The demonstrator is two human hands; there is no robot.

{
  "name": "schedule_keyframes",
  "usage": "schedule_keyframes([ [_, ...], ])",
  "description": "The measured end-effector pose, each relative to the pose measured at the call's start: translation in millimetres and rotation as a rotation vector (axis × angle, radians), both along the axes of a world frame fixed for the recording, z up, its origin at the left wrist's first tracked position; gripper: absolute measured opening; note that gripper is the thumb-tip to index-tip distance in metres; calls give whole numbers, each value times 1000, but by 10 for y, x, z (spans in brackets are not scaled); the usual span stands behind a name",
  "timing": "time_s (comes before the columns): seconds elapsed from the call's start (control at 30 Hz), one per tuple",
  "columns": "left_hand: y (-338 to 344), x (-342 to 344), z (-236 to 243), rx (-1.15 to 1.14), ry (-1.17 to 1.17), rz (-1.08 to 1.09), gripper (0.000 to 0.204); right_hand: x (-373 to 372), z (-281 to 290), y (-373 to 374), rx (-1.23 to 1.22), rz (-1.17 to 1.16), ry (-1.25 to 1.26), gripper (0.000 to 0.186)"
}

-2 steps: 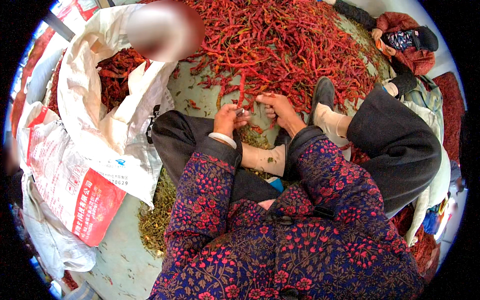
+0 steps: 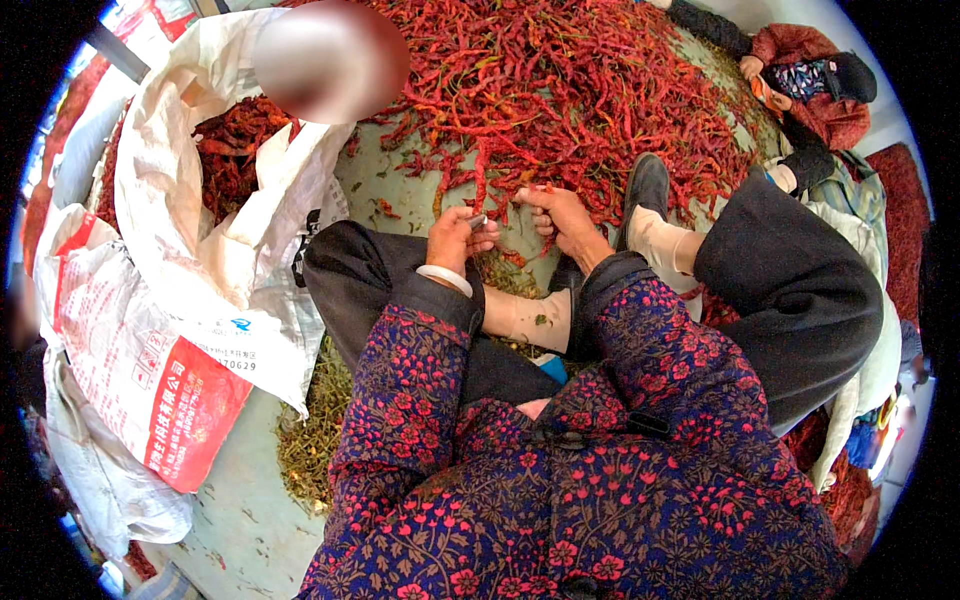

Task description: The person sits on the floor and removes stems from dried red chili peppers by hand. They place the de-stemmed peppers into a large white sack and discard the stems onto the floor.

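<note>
My left hand (image 2: pixel 453 240), with a white bangle at the wrist, is closed at the near edge of a large heap of dried red chili peppers (image 2: pixel 545 95). A long red chili pepper (image 2: pixel 481 180) points up from its fingertips toward the heap. A small grey piece (image 2: pixel 479 220), metallic-looking, shows between the thumb and fingers; its kind is unclear. Just to the right, my right hand (image 2: pixel 563 222) is closed with thumb and forefinger pinched together. Some red shows at its fingers, but I cannot make out what they grip.
At the left stands an open white woven sack (image 2: pixel 160 190) with dark red chilies inside. Greenish stems (image 2: pixel 310 450) lie on the floor beside my left leg. My bent legs flank both hands, with a dark shoe (image 2: pixel 648 185) against the heap. Another person (image 2: pixel 815 85) sits at the far right.
The right fingers have shifted very slightly. The grey piece in my left hand shows more plainly, while the long chili's tip has moved a little.
</note>
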State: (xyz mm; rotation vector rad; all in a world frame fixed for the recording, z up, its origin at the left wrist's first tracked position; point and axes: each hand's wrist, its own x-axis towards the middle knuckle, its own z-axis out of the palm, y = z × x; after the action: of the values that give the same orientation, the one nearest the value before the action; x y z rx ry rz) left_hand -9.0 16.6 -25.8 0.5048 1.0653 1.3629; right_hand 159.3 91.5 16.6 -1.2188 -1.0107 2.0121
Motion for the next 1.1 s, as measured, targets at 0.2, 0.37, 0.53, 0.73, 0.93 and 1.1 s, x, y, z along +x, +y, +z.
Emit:
schedule_keyframes([
  [0.2,-33,8,151,110,-43,-89,17,-29,47,-44,-102,41,14,21],
  [0.37,-68,-98,53,228,120,-313,28,37,-20,28,8,339,51,28],
  [0.53,-54,-7,150,213,581,-267,23,3,345,53,102,509,-167,26],
  [0.73,-164,-58,208,231,635,-256,24,-161,335,-113,256,635,-366,19],
  [0.93,-126,13,253,129,546,-325,28,-113,368,-98,330,649,-492,17],
  [1.1,-138,-2,-8,146,738,-296,31,-213,394,-276,445,646,-590,23],
])
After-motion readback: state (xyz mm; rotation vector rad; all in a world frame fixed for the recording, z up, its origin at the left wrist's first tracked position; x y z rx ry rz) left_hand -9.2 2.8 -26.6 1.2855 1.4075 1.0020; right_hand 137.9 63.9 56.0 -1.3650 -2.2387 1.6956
